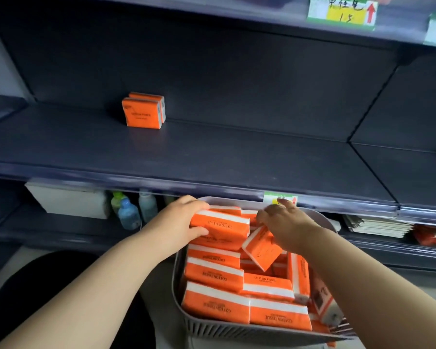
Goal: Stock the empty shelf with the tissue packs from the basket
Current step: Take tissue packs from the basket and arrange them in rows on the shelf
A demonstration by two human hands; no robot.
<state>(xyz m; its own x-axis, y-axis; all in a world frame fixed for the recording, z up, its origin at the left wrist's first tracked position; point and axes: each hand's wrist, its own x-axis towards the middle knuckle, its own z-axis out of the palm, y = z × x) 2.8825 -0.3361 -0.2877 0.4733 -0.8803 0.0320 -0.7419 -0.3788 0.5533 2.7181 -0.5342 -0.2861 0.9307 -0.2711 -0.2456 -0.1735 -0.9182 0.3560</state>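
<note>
A grey basket (179, 270) in front of me is full of several orange-and-white tissue packs. My left hand (184, 222) grips a flat pack (222, 224) at the basket's far left, thumb under its near side. My right hand (286, 222) holds a tilted pack (261, 250) raised above the others. Two orange packs (142, 113) stand upright, one behind the other, at the back left of the dark shelf (237, 152).
Below the shelf, a lower level holds a white box (68, 201), small bottles (129, 212), stacked papers (378, 226) and a red packet (431, 235). A price tag (280, 199) sits on the shelf's front edge. An upper shelf with tags (341, 12) overhangs.
</note>
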